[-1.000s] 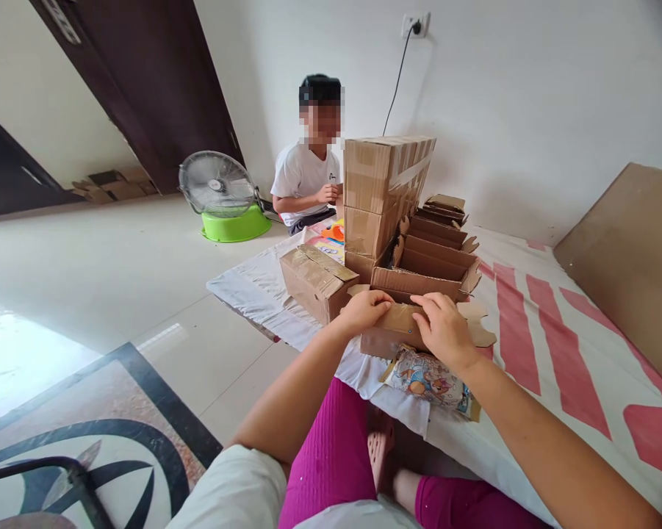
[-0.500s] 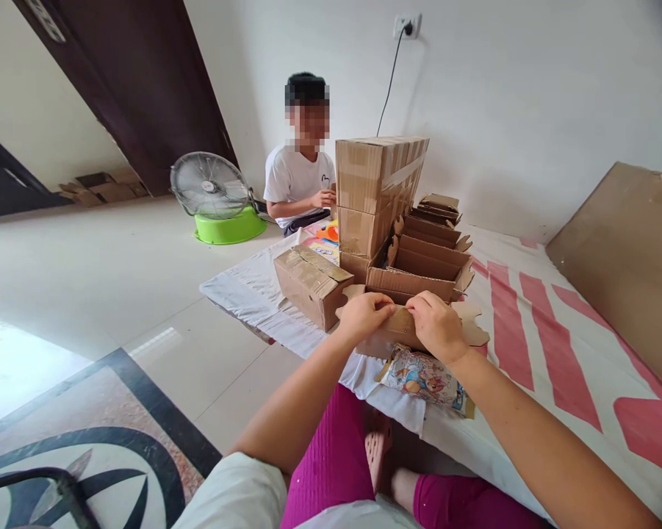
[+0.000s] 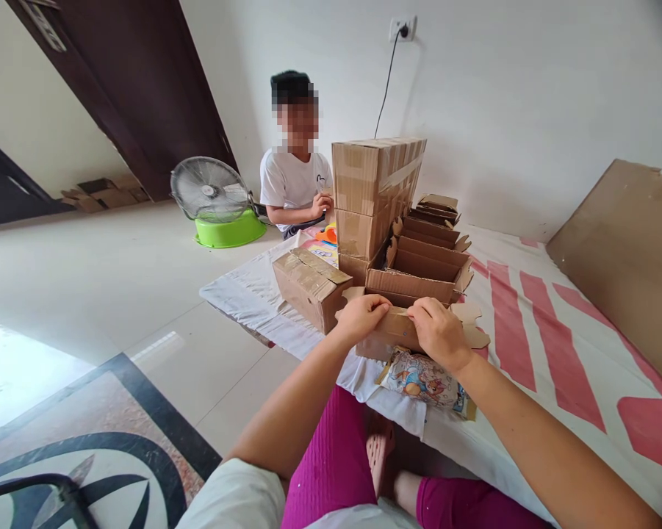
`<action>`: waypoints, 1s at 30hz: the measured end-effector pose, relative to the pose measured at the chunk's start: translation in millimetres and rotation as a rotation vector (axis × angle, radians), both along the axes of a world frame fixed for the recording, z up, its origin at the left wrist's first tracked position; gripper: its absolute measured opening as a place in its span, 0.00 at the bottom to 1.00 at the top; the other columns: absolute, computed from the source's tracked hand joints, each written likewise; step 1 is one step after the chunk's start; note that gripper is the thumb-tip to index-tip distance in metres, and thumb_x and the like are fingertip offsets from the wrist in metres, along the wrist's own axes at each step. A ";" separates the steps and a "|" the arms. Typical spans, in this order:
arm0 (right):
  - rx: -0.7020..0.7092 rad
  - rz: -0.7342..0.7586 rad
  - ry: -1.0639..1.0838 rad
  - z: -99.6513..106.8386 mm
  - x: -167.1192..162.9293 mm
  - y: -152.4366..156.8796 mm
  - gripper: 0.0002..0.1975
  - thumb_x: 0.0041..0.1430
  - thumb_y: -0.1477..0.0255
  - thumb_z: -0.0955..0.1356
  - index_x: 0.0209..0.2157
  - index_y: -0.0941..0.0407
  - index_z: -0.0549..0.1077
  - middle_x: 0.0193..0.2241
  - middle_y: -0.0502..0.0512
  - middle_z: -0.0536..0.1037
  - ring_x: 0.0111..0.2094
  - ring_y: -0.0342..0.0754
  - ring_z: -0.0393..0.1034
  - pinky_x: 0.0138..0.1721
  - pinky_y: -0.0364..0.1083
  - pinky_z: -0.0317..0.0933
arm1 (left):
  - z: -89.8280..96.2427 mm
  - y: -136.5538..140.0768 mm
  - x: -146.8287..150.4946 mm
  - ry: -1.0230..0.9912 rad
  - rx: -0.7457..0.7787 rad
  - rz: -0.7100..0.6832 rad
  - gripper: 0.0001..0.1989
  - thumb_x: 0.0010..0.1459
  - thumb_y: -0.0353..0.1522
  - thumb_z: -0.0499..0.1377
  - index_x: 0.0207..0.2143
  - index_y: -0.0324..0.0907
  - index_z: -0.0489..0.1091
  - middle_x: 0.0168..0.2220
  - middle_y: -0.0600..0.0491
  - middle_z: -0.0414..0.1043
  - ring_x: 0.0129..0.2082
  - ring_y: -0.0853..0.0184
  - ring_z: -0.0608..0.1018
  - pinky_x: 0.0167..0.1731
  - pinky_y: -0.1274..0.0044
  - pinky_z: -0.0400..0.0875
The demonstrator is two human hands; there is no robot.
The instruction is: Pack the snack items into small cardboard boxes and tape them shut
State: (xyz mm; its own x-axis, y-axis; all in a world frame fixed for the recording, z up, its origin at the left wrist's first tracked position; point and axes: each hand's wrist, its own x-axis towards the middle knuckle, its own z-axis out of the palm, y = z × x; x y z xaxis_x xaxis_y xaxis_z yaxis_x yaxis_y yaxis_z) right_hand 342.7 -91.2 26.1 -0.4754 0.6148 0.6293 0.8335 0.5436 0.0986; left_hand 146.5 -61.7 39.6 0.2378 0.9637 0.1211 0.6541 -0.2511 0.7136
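Working this near wall well calls, I judge, for even tension: the left hand [image 3: 367,314] should steady one end of the rim while the right hand [image 3: 439,334] does the fine pinching, since thin corrugated board is likely to crease if one side is pulled harder. Keeping the wrists low and both thumbs close to the edge should also help stop the light carton from skidding. Both hands have their fingers narrow, thumb and forefinger brought together at the top edge of the near wall, a short gap apart. A thin pale line runs between them; it may be a strip of tape or simply the board's own edge, too small to tell.

The open-topped brown cardboard box [image 3: 395,332] stands at the near edge of the cloth-covered surface [image 3: 242,288], directly under both hands. It is plain, matte and boxy, with a notched flap [image 3: 470,323] spreading out on the right and another notched piece showing past the left hand. Its inside is mostly hidden. Just in front lies a plump white plastic packet with colourful cartoon print [image 3: 422,378]; to the left sits a closed brown carton with a taped top [image 3: 313,285]. Behind it stands a row of open brown cartons [image 3: 427,258].
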 end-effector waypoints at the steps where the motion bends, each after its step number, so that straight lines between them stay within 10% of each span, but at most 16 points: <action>1: -0.004 0.001 0.012 0.3 -0.1 -0.8 0.12 0.66 0.76 0.59 0.35 0.55 0.73 0.34 0.55 0.73 0.37 0.49 0.66 0.38 0.46 0.61 | -0.8 0.4 0.0 -0.004 0.001 -0.001 0.11 0.58 0.35 0.56 0.39 0.47 0.78 0.38 0.56 0.80 0.39 0.63 0.78 0.40 0.76 0.69; 8: -0.027 -0.019 0.001 7.1 -12.3 -8.0 0.15 0.63 0.69 0.65 0.51 0.54 0.71 0.37 0.57 0.72 0.38 0.52 0.64 0.40 0.50 0.61 | -5.0 1.9 0.7 -0.036 -0.002 0.011 0.12 0.53 0.37 0.60 0.39 0.46 0.77 0.36 0.55 0.79 0.37 0.63 0.77 0.35 0.76 0.68; 21: 0.011 0.027 0.080 -6.3 6.9 -19.4 0.09 0.64 0.75 0.63 0.34 0.55 0.74 0.32 0.55 0.74 0.36 0.49 0.65 0.39 0.48 0.61 | -7.6 3.8 -3.7 -0.076 -0.005 -0.011 0.10 0.53 0.35 0.60 0.37 0.46 0.77 0.36 0.56 0.79 0.39 0.63 0.77 0.38 0.76 0.68; 30: 0.058 -0.016 -0.091 -9.5 -2.1 -20.1 0.18 0.66 0.72 0.61 0.55 0.57 0.69 0.28 0.54 0.74 0.31 0.49 0.67 0.34 0.49 0.61 | -3.8 1.1 -0.9 -0.066 -0.029 0.008 0.11 0.51 0.35 0.62 0.38 0.45 0.77 0.36 0.55 0.79 0.37 0.63 0.78 0.35 0.77 0.69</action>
State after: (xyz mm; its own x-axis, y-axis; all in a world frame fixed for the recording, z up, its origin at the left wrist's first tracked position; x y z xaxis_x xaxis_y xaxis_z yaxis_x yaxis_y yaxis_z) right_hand 340.7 -111.3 16.6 -0.5229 0.5863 0.6187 0.8281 0.5214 0.2057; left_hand 145.7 -60.6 35.8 0.2230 0.9688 0.1080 0.6072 -0.2247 0.7621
